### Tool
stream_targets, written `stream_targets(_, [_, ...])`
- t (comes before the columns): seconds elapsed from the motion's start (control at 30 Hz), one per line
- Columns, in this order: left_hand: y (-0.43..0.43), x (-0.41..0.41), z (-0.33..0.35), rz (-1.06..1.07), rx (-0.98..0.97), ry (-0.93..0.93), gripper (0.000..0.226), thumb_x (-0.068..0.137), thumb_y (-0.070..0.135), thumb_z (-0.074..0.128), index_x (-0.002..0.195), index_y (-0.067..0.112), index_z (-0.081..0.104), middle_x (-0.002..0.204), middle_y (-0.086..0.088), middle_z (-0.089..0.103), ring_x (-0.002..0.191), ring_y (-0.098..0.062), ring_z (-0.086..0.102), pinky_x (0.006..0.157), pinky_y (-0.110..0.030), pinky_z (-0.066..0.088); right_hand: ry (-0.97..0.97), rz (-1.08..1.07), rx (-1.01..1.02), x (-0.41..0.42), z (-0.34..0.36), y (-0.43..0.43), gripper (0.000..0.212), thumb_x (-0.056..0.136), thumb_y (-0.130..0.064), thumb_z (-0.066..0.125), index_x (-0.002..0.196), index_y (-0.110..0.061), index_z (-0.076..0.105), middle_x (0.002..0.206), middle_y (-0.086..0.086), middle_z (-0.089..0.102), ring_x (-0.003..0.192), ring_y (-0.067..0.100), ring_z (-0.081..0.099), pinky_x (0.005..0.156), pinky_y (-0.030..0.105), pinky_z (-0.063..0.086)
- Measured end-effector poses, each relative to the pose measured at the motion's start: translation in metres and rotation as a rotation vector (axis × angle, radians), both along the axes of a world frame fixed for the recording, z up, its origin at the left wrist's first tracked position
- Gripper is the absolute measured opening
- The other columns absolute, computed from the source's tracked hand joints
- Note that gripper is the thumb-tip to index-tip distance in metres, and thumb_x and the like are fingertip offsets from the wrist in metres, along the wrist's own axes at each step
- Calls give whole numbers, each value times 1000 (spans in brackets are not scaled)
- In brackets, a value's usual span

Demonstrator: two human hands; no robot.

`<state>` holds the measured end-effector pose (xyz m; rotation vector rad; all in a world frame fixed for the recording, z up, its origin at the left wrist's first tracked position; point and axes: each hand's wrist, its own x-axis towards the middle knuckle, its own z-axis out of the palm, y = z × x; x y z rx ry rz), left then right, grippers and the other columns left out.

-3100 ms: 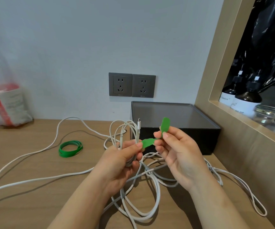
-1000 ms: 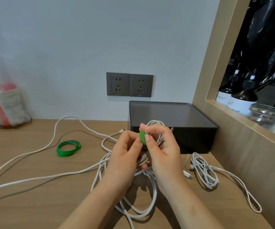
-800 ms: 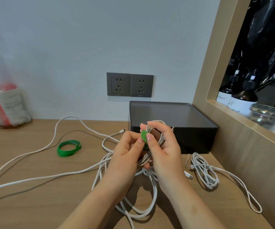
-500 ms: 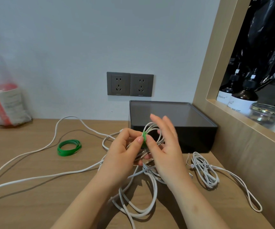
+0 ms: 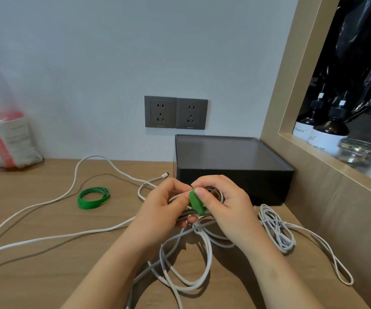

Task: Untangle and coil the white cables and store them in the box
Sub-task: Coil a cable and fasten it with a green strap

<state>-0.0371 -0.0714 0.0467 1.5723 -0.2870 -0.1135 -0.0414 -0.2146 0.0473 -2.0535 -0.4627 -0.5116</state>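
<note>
1. Head view: my left hand curls its grip round the white cable bundle.
2. My right hand pinches the green strap against it.
3. Bundle sits above the desk, before the black box.

2 dark grey wall sockets, side by side above the wooden desktop. 1 coil of green straps on the desktop; 1 red-and-white bag at far left. 2 dark pump bottles, 1 glass jar in the right niche.
</note>
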Motion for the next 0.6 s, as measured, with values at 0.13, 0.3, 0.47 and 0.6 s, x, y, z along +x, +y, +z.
stream_targets(0.13, [-2,0,-1,-18,-32,40,13,94,19,52,100,10,59,83,-9,68,57,-10,61,52,-19,47,28,-39,-2,0,1,1,22,89,-24,58,81,-44,55,90,-19,58,94,-8,51,73,3,43])
stream_targets(0.3, [-4,0,1,0,-4,40,16,97,24,45,104,12,55,91,-13,65,56,-7,61,53,-19,47,28,-98,40,-1,1,5,22,90,-22,57,81,-42,54,90,-17,58,91,-6,53,71,2,42])
stream_targets(0.47, [-6,-3,-1,18,116,-85,12,93,28,50,102,21,52,93,-4,65,64,-8,64,59,-21,53,44,-209,112,-1,-3,9,13,90,-23,58,85,-35,56,89,-15,59,87,-2,55,69,1,42])
stream_targets(0.6, [-5,-3,-1,80,171,-171,5,91,21,55,94,23,51,85,-2,67,61,-8,64,58,-22,53,142,-129,203,-3,1,8,13,90,-22,58,84,-34,59,84,-16,61,84,-5,58,65,10,51])
